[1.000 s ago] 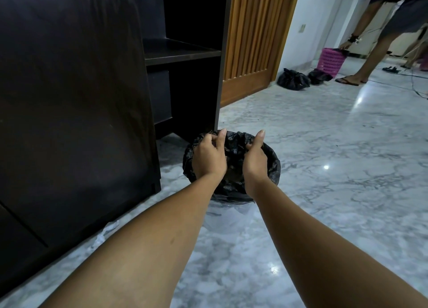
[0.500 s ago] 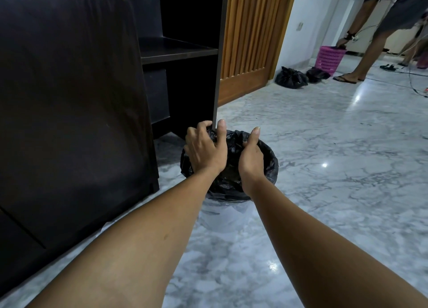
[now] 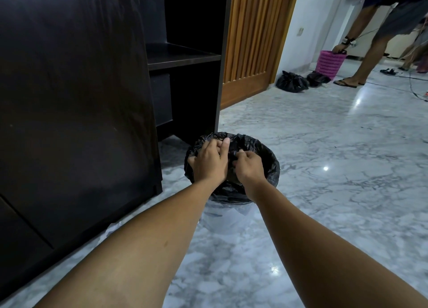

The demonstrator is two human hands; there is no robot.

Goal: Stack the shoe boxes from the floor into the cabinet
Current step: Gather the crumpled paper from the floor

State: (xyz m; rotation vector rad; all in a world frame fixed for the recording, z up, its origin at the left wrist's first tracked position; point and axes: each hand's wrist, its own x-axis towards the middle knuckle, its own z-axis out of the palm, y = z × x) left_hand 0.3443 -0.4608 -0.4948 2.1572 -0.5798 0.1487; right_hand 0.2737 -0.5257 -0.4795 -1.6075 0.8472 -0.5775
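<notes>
Fig.: round bin point(image 3: 228, 211) w/ crinkled glossy black liner point(image 3: 269, 167) on veined marble floor point(image 3: 324, 192); boxy dark-wood cabinet point(image 3: 81, 87) just left of bin. L hand point(image 3: 209, 161) & R hand point(image 3: 249, 167) over bin mouth, fingers curled, pinching liner.

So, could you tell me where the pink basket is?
In the head view, the pink basket stands on the floor at the far upper right, just right of two black bags by the white wall.

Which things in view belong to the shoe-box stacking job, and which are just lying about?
Job: cabinet, left hand, right hand; no shoe boxes visible.
Lying about: black bin liner, gripped by both hands; two black bags; pink basket.
</notes>
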